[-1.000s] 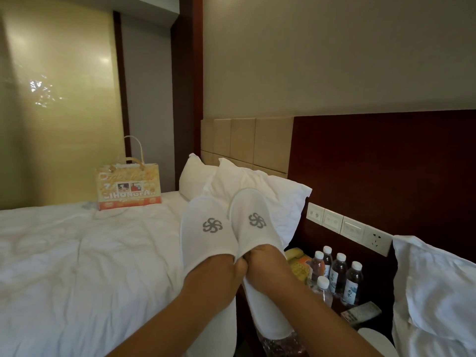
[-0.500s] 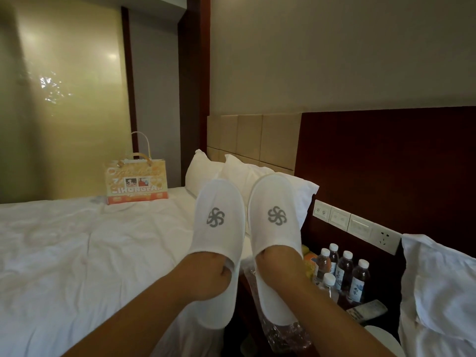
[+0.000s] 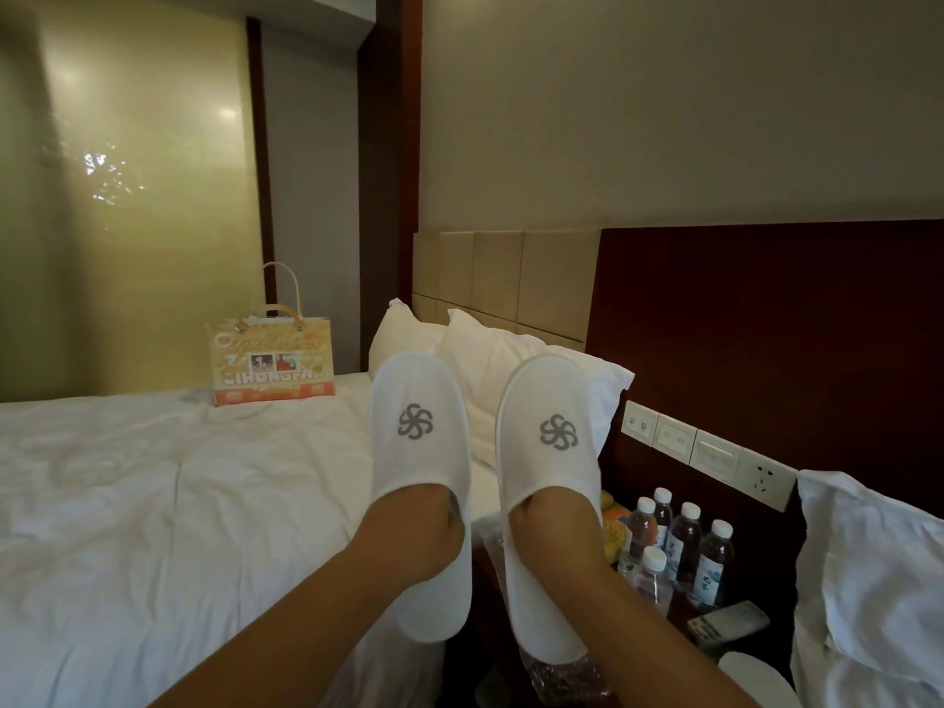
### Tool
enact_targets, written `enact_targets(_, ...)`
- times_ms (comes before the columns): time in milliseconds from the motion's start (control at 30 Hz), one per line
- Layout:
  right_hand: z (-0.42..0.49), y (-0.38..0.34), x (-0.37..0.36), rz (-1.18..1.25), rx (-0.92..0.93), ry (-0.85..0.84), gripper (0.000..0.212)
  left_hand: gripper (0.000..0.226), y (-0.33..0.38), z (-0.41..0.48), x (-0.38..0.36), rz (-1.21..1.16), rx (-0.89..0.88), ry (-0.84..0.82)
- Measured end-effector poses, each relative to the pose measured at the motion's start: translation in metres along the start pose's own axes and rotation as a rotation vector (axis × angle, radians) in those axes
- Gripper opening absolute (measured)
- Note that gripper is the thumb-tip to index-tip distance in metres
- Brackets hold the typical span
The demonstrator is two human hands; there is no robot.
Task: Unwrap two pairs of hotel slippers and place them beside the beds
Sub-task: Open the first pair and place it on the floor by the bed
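Two white hotel slippers with grey pinwheel logos are held up side by side, toes up, over the gap between the beds. My left hand is pushed into the left slipper and holds it. My right hand is pushed into the right slipper the same way. The fingers of both hands are hidden inside the uppers. A crumpled clear plastic wrapper hangs under the right slipper's heel. A gap separates the two slippers.
A white bed with two pillows fills the left; a printed gift bag stands on it. Between the beds, a dark nightstand holds several water bottles and a remote. A second bed's pillow is at right.
My hands have slid deeper into the slippers and moved apart, so the slippers no longer touch. Both slippers now stand more upright.
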State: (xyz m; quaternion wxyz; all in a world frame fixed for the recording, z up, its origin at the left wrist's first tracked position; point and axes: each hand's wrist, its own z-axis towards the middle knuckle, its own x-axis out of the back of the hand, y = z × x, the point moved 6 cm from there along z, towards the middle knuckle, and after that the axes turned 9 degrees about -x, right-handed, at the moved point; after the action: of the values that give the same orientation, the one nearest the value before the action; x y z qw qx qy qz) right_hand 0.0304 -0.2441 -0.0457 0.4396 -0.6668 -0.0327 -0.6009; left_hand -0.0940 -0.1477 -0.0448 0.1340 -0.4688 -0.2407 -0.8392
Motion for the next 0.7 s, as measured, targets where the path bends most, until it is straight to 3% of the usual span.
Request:
enact_targets(100,-0.006,-0.003,0.000,0.117,-0.013,-0.005,0.041,0.015,0.009,0.001,-0.002,-0.148,-0.029,-0.064)
enact_targets(200,-0.010,-0.008,0.002,0.194,0.022,-0.011,0.041,0.048,0.026,0.001,-0.008,-0.410,-0.180,-0.114)
enact_targets(300,-0.011,-0.018,0.001,0.199,0.010,-0.133,0.032,0.055,0.023,0.004,-0.006,-0.455,-0.218,-0.103)
enact_targets(367,-0.013,-0.020,-0.002,0.160,-0.009,-0.196,0.030,0.058,0.016,0.005,-0.006,-0.424,-0.189,-0.108)
enact_targets(400,-0.014,-0.023,0.001,0.151,0.050,-0.150,0.028,0.064,0.011,0.005,-0.006,-0.394,-0.153,-0.094)
enact_targets(467,-0.023,-0.030,0.006,0.210,0.211,-0.094,0.022,0.076,0.004,0.004,0.000,-0.302,-0.076,0.039)
enact_targets(567,-0.035,-0.037,0.009,0.252,0.328,-0.112,0.022,0.074,0.000,0.001,0.007,-0.165,0.017,0.224)
enact_targets(633,-0.041,-0.044,0.010,0.285,0.377,-0.174,0.019,0.061,-0.001,0.002,0.007,-0.017,0.062,0.176)
enact_targets(700,-0.049,-0.051,0.010,0.285,0.420,-0.314,0.009,0.033,0.000,0.002,0.011,0.166,0.028,0.134)
